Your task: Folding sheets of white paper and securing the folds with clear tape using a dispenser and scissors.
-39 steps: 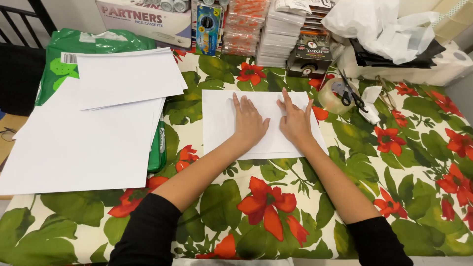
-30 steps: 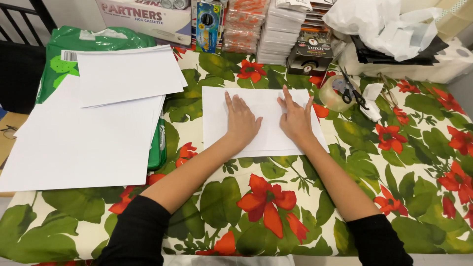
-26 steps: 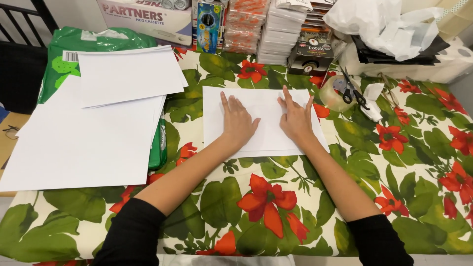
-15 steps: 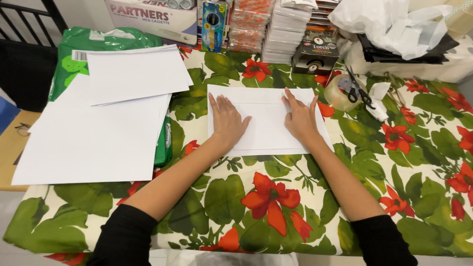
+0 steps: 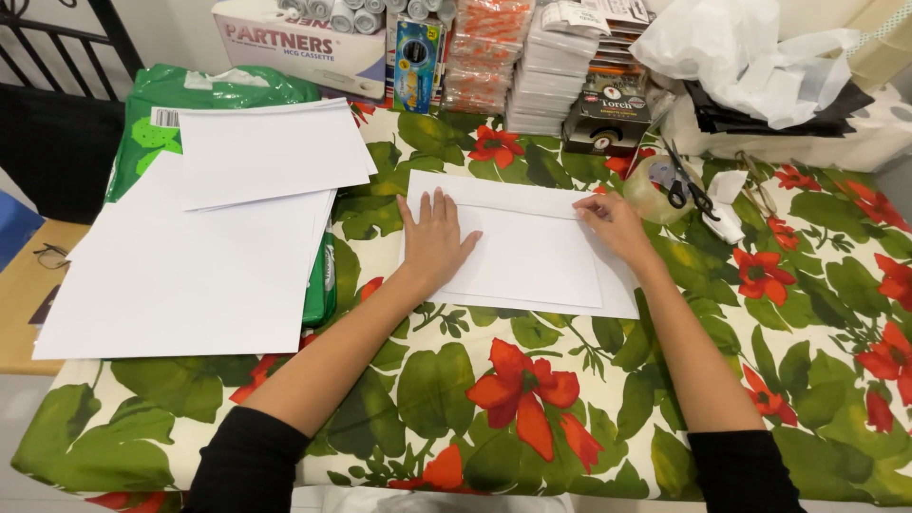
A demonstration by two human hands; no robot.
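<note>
A white sheet of paper (image 5: 532,252) lies folded on the flowered tablecloth (image 5: 532,399), with a narrow strip showing above the folded flap. My left hand (image 5: 432,237) rests flat on the paper's left part, fingers spread. My right hand (image 5: 613,223) presses its fingertips on the flap's upper right corner, fingers curled down onto the paper.
A stack of large white sheets (image 5: 199,256) lies at left over a green plastic pack (image 5: 204,90). A tape roll (image 5: 651,190) and black scissors (image 5: 689,185) sit right of the paper. Boxes, stacked packets (image 5: 556,66) and a white plastic bag (image 5: 750,52) line the far edge.
My hands moved apart: the left slid toward the paper's left side, the right to its upper right corner. The paper now shows a folded flap.
</note>
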